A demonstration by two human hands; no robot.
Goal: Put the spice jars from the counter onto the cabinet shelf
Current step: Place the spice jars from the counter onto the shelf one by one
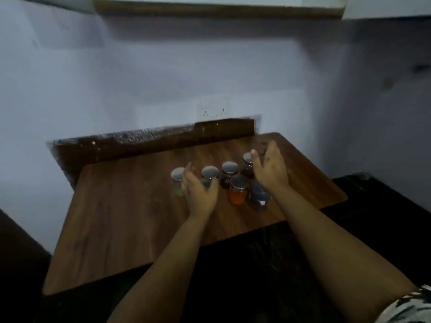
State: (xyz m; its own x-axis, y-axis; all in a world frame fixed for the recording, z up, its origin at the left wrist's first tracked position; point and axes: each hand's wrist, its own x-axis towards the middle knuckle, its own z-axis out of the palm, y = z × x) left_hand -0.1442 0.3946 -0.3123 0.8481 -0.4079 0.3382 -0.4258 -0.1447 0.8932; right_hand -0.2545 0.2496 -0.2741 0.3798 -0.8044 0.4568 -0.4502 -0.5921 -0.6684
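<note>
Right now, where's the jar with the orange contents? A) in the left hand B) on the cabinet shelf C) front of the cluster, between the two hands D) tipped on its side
C: the orange-filled jar stands upright on the wooden counter, between the left hand and right hand, neither holding it.

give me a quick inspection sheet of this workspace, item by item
surface: wooden counter, bare apart from the jars, dark floor below its near edge
job's things: cluster of spice jars with silver lids standing upright near the counter's far right; one orange jar in the front row; none on the shelf yet
clutter: nothing seen
grippers: left hand open, reaching into the left side of the cluster; right hand open beside the rightmost jars; neither clearly holds a jar
cables: nothing seen
surroundings: pale wall behind; wooden shelf edge overhead; wall socket plate above the counter's back
</note>
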